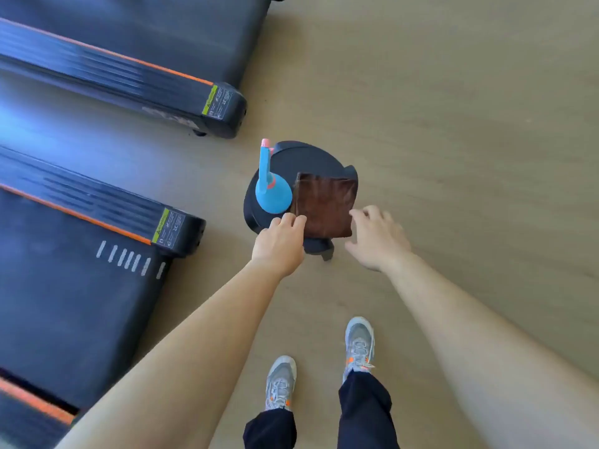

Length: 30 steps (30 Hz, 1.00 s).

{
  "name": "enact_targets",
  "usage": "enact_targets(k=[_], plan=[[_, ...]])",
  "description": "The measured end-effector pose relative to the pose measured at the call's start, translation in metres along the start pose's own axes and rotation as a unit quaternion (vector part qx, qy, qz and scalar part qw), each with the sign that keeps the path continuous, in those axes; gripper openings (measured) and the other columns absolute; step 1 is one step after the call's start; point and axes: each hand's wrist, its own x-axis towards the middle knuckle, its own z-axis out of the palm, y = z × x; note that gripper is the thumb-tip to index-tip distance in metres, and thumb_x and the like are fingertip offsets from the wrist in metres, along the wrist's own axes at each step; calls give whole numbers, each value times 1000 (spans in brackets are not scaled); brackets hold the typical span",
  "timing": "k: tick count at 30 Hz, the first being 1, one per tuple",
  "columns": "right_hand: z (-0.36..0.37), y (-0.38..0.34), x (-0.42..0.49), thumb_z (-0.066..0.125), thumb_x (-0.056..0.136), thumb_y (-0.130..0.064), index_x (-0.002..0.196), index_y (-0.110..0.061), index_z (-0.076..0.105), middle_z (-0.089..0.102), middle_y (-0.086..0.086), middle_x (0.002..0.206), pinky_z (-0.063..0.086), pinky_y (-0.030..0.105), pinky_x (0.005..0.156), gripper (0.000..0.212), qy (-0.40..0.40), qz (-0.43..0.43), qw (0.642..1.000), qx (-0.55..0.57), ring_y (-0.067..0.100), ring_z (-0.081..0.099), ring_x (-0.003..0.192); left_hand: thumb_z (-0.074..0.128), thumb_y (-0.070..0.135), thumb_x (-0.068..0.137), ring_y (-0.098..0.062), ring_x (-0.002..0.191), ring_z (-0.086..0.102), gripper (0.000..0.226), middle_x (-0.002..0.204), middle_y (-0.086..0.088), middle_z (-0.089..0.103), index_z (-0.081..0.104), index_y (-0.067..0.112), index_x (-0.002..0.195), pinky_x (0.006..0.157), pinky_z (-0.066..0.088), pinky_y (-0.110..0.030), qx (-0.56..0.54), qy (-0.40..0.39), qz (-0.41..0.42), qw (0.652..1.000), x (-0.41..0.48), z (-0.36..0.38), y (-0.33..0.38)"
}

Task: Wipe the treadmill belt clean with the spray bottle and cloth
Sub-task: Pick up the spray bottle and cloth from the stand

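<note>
A blue spray bottle (271, 186) with a pink nozzle stands on a small round black stool (301, 160). Beside it on the stool lies a folded brown cloth (325, 202). My left hand (280, 244) hovers at the stool's near edge, fingers loosely bent, fingertips just below the bottle and at the cloth's left corner. My right hand (376, 236) reaches in from the right, fingers spread, fingertips at the cloth's near right corner. Neither hand holds anything. The near treadmill's black belt (64, 303) lies at the left.
A second treadmill (136, 79) with an orange-striped side rail lies farther back at the upper left. Light wooden floor (453, 124) surrounds the stool. My two feet in grey shoes (358, 346) stand just behind the stool.
</note>
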Motion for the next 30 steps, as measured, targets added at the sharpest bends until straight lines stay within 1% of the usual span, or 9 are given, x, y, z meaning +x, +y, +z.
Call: enact_targets(k=[5,10,13,15,18,21,25,27,30], plan=[[44,20,57,61,90,-37,149,-20,41,36,4,154,38,45,106,65,74,-138,977,-145,33,33,137,63,30,103,-30,139,44,61,161,-3,37,36,26,157,104,51,-44,-8,28,-21,999,43,56,-6],[81,42,91,77,78,-24,137,-15,56,55,7,140,45,45,94,63,146,-210,950,-177,35,52,122,66,37,100,-30,140,43,58,157,-2,41,44,28,153,110,50,-46,-33,88,-18,995,54,84,-18],[77,40,101,72,79,-9,119,-13,67,66,8,119,49,42,81,40,213,-258,930,-156,34,60,102,71,23,98,-34,125,56,48,147,-7,55,58,22,143,95,60,-49,-23,119,20,992,50,88,-29],[64,37,101,70,79,-10,111,-14,72,71,6,109,51,41,79,32,190,-271,935,-123,34,64,96,69,14,98,-32,111,61,35,136,-6,63,65,18,132,80,64,-48,-45,139,28,989,46,84,-31],[34,32,93,59,94,-24,115,-24,66,71,-1,108,51,41,80,22,76,-238,968,-38,31,64,96,54,22,107,-24,110,61,25,126,-1,68,65,19,129,83,61,-45,-140,172,-46,974,38,67,-18],[9,32,94,52,101,-34,113,-32,51,67,1,102,47,40,77,13,10,-168,984,55,34,60,92,62,34,101,-27,117,57,39,133,-4,65,59,17,136,95,55,-42,-169,234,-91,953,28,57,-5],[-3,27,114,55,100,-37,105,-28,47,64,4,97,50,41,73,13,51,-88,985,140,31,59,88,71,15,87,-36,118,60,42,135,-10,64,67,17,128,97,53,-47,-79,283,-3,956,36,59,7],[-1,24,124,57,100,-32,101,-24,49,63,5,95,51,42,71,11,88,-41,983,159,30,59,86,72,14,89,-35,131,58,43,142,-9,64,68,17,132,108,50,-51,-50,239,18,970,50,62,15],[6,21,127,57,99,-30,105,-24,53,57,3,99,40,34,65,10,153,20,986,65,28,53,86,61,20,101,-28,152,40,49,161,-4,49,55,18,150,126,26,-45,-79,163,17,983,70,67,22]])
